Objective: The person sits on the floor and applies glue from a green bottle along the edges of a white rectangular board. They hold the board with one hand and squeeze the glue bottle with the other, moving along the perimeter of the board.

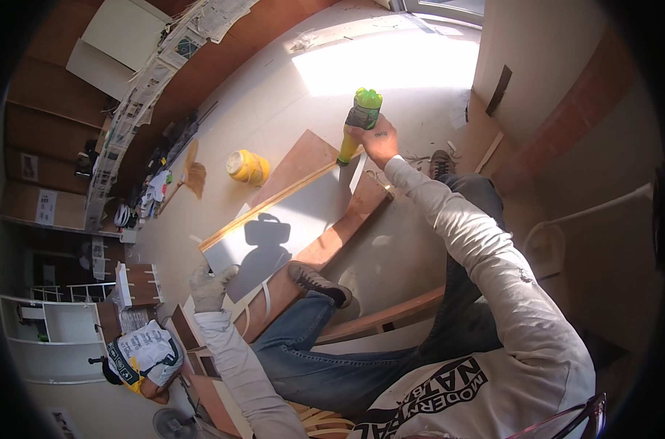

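My right hand (380,138) grips a green plastic bottle (363,110) of yellow adhesive or liquid, tilted with its narrow end down at the far right corner of a board. That board (316,206) has a pale face and a yellowish strip (266,206) along its far long edge. My left hand (211,286), in a pale work glove, is at the board's near left corner, thumb and fingers around the edge; whether it grips firmly is hard to tell. My shadow falls across the board's face.
Brown boards (332,236) lie under and beside the pale board. A yellow tub (248,168) and a broom (195,178) are on the floor beyond it. A co-worker (146,356) bends down at lower left, near a fan (173,423). Thin strips (321,422) lie coiled by my legs.
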A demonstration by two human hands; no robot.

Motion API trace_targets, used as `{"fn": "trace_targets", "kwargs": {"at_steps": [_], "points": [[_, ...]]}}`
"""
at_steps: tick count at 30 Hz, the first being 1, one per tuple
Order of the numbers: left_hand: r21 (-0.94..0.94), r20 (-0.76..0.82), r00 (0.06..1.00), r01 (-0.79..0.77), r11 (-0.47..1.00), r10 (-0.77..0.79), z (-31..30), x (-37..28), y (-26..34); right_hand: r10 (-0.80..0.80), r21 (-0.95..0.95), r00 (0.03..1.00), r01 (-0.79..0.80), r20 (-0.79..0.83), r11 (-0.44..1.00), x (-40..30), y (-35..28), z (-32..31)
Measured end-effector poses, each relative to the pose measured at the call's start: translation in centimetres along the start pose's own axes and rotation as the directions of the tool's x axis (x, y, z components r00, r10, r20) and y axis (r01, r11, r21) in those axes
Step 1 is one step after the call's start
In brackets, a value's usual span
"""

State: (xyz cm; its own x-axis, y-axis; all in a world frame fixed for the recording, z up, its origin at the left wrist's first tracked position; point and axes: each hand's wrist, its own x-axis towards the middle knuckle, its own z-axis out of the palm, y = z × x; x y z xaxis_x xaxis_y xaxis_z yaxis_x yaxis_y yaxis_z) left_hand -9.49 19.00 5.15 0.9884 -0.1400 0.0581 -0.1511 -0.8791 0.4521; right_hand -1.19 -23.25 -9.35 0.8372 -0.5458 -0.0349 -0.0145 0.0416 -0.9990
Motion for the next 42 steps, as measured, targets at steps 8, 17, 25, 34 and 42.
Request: {"fn": "trace_targets", "kwargs": {"at_steps": [8,17,25,34,42], "points": [[-0.123,-0.069,0.998,-0.016,0.992,0.008,0.5,0.0,-1.3,-0.086,0.042,0.992,0.083,0.090,0.996,-1.5,-1.2,1.0],[-0.190,-0.070,0.998,-0.013,0.982,-0.001,0.5,0.0,-1.6,-0.004,0.077,0.988,-0.008,0.157,0.997,-2.0,-2.8,1.6],[-0.055,-0.060,0.998,-0.006,0.998,0.003,0.1,0.2,-0.5,-0.171,0.094,0.964,0.155,0.203,0.984,-5.3,-6.8,4.3],[-0.113,-0.083,0.994,-0.082,0.990,0.073,0.0,0.3,0.4,-0.004,-0.097,0.992,-0.008,-0.124,0.995,4.5,4.1,-1.1],[-0.147,-0.092,0.993,-0.090,0.985,0.077,0.4,0.6,-1.7,-0.030,0.101,0.983,0.012,0.181,0.995,-2.3,-4.6,3.0]]}}
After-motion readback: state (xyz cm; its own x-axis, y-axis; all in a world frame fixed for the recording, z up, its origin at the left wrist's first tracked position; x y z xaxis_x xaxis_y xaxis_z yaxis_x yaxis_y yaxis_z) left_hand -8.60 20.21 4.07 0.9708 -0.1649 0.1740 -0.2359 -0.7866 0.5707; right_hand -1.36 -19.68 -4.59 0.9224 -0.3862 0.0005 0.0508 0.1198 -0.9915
